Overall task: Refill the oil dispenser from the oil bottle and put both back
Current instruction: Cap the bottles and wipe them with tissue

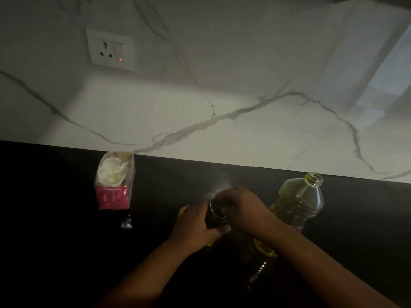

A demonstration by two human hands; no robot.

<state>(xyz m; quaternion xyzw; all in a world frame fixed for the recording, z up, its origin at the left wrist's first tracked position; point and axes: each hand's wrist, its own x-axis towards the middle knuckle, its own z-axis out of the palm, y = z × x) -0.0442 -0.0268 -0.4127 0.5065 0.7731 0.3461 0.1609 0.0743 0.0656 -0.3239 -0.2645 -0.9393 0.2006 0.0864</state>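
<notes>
head view: the dark worktop (66, 241) runs under a white marble wall (222, 107), and its back edge slants down toward the right. near the middle, a little forward of that back edge, the left hand (195, 227) wraps around the dark oil dispenser (214, 215), clamped on its body. the right hand (242, 207) sits on top of the dispenser, fingers curled over its neck; whether it grips a cap there cannot be told. just right of the hands the oil bottle (298, 203) stands uncapped near the back edge, yellow oil inside, its lower part crossed by the right forearm. a yellow cap (263, 248) shows below that wrist, partly covered. toward the back left a red and white packet (114, 181) stands against the wall, well apart from the hands, with a small dim object (126, 223) in front of it too dark to make out. a wall socket (111, 48) sits above. the front and left of the worktop lie in shadow, its front edge cut off.
</notes>
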